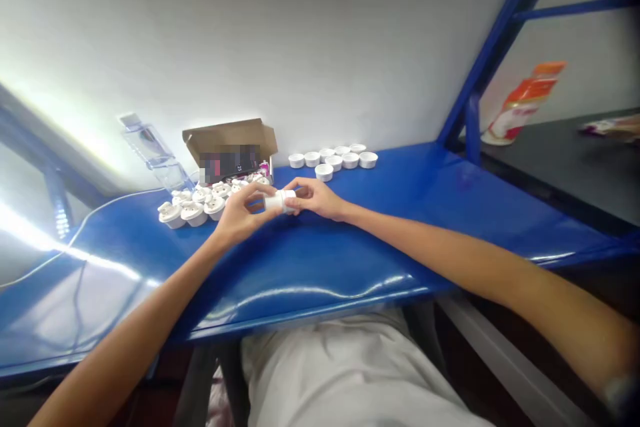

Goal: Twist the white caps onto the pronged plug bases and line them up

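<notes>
Above the blue table, a small white cylindrical piece [275, 202] lies sideways between both hands. My left hand [243, 215] grips its left end, with the fingers curled over the top and the thumb below. On the right end, my right hand [314, 199] pinches the same piece between thumb and fingers. Just left of the hands stand several white round pieces with raised prongs [193, 212], grouped in rows. Behind the hands, several shallow white round cups [324, 173] sit near the wall.
An open cardboard box [230, 135] stands at the back beside a clear plastic bottle [155, 150]. A white cable [107, 201] runs along the left. On a dark surface at the right stands an orange and white bottle [523, 109]. The blue table [320, 260] has a shiny front edge.
</notes>
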Action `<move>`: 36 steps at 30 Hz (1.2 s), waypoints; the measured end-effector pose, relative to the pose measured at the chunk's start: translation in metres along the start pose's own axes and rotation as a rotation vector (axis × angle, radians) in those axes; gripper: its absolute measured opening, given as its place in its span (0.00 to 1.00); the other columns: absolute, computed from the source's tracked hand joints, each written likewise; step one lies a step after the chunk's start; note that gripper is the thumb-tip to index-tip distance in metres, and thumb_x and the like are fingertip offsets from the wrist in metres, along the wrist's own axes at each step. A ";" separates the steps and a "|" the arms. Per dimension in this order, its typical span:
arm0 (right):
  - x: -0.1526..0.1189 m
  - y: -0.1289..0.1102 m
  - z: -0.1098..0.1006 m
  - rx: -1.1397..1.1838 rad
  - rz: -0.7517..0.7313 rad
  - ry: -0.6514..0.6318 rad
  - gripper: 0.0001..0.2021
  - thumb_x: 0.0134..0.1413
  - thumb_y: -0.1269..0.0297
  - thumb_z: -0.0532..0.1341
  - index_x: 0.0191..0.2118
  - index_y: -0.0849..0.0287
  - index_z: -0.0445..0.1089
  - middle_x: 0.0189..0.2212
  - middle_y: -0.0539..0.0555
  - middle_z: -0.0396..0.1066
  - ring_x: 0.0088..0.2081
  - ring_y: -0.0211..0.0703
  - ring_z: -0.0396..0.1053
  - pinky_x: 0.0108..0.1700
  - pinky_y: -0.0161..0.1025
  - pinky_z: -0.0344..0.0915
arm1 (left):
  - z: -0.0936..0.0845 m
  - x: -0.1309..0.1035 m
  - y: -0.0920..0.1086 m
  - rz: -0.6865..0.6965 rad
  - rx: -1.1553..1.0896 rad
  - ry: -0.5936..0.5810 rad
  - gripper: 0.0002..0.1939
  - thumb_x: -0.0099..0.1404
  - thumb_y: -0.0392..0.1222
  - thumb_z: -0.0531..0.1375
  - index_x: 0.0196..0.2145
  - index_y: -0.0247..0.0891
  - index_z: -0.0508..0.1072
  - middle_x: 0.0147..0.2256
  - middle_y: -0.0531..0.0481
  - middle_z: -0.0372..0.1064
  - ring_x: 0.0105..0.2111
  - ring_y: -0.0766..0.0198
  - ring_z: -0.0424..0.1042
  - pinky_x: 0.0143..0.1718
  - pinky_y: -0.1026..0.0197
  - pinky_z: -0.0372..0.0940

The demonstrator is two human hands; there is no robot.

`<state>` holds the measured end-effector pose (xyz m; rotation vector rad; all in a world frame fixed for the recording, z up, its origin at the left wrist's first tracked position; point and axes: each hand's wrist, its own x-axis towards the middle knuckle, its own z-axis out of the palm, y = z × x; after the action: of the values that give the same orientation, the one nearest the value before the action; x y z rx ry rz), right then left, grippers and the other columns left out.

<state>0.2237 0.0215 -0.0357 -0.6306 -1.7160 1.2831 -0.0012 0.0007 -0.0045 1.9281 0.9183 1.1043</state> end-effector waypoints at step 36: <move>-0.006 -0.018 0.027 0.297 0.217 0.031 0.22 0.61 0.42 0.61 0.40 0.60 0.70 0.26 0.51 0.73 0.25 0.39 0.72 0.27 0.34 0.68 | 0.003 -0.001 0.019 0.144 -0.036 -0.039 0.23 0.55 0.47 0.73 0.45 0.40 0.72 0.50 0.44 0.72 0.53 0.53 0.71 0.53 0.54 0.68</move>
<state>0.2053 -0.0022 -0.0229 -0.6681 -1.4221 1.6333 0.0058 -0.0105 0.0100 2.0048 0.7429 1.1526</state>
